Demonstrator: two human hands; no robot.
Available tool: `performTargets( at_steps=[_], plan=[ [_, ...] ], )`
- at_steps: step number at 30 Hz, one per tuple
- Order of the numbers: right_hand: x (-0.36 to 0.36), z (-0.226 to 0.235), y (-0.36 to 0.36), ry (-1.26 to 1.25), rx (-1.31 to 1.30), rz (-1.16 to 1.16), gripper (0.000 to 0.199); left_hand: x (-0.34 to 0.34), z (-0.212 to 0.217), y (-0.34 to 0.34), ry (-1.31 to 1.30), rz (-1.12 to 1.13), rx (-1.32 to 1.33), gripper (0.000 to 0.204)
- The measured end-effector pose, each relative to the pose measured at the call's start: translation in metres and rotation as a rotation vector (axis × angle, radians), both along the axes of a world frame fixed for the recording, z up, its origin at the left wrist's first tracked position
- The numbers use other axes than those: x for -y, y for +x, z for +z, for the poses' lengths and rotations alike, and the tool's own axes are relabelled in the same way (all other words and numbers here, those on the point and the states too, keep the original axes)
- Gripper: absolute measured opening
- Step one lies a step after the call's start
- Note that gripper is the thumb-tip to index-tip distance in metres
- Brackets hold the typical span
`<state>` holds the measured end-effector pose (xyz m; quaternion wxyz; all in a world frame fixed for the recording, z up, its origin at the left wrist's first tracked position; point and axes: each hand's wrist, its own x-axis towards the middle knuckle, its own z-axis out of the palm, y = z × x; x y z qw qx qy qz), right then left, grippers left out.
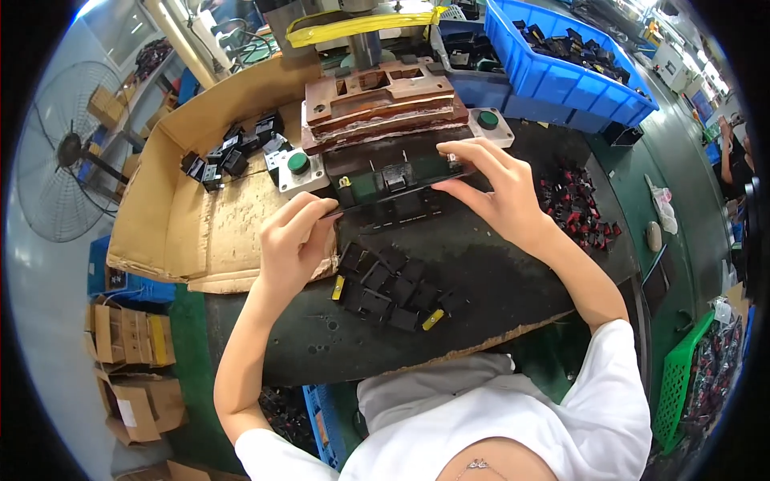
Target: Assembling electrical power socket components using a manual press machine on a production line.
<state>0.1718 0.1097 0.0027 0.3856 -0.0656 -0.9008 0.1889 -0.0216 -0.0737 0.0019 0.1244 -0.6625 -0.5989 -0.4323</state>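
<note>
While the left hand (290, 239) pinches the left end of a long dark strip (375, 192), the right hand (504, 195) grips its right end between parted thumb and fingers, on the near side of the brown block (385, 104).

On your left, 1 wire-caged fan (69, 151) stands near a shelf (155, 67) and its cardboard boxes (105, 106). Lower on that side, you have 1 blue crate (152, 290) near brown cartons (128, 337). On your right, a white plastic bag (662, 205) lies on the green floor (696, 240); a green perforated basket (670, 389) holds dark and red pieces (712, 373). Another person (728, 152) shows at the far right.
</note>
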Motion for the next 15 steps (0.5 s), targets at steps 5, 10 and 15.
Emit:
performTargets(
  at_steps=[5, 10, 15],
  plan=[
    [0.0028, -0.0028, -0.0012, -0.032, -0.041, 0.029, 0.042, 0.0015, -0.0023, -0.0014, -0.012, 0.010, -0.004, 0.016],
    [0.0021, -0.0029, -0.0006, -0.036, -0.022, 0.032, 0.042, 0.0004, -0.0022, -0.0016, -0.014, 0.005, -0.013, 0.015],
    [0.0012, -0.0039, -0.0014, -0.032, -0.030, 0.049, 0.042, 0.0006, -0.0016, -0.0025, -0.017, 0.004, -0.029, 0.015]
  ],
)
